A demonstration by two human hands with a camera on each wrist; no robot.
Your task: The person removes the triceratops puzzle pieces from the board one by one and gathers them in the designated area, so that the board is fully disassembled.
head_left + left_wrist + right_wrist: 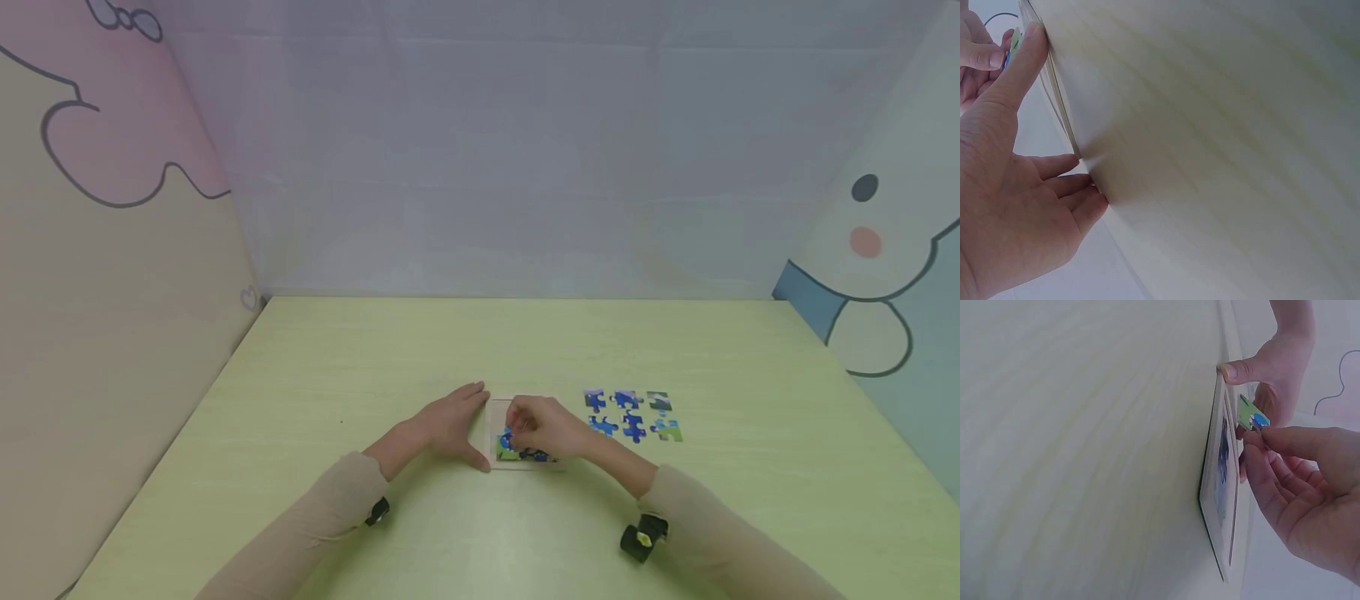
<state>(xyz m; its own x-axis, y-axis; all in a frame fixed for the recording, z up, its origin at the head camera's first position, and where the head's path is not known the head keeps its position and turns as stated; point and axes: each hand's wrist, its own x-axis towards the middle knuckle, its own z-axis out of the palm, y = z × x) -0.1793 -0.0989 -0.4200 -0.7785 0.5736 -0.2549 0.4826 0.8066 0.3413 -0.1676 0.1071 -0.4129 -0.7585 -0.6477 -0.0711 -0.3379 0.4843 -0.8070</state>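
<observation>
A shallow, light wooden puzzle tray [525,468] lies on the table in the head view, with some joined jigsaw pieces [1222,469] along its near side. My left hand [450,422] braces the tray's left edge, thumb at the near corner and fingers spread toward the far one. Above the tray, my right hand [553,425] pinches a green and blue jigsaw piece [1250,414] between thumb and index finger. In the right wrist view that piece is tilted and raised off the tray. The right hand covers part of the tray in the head view.
Several loose jigsaw pieces [633,425], mostly blue with some green, lie in two rows right of the tray. The pale yellow-green table [300,358] meets a back wall [517,167] and cartoon-printed side panels [112,292].
</observation>
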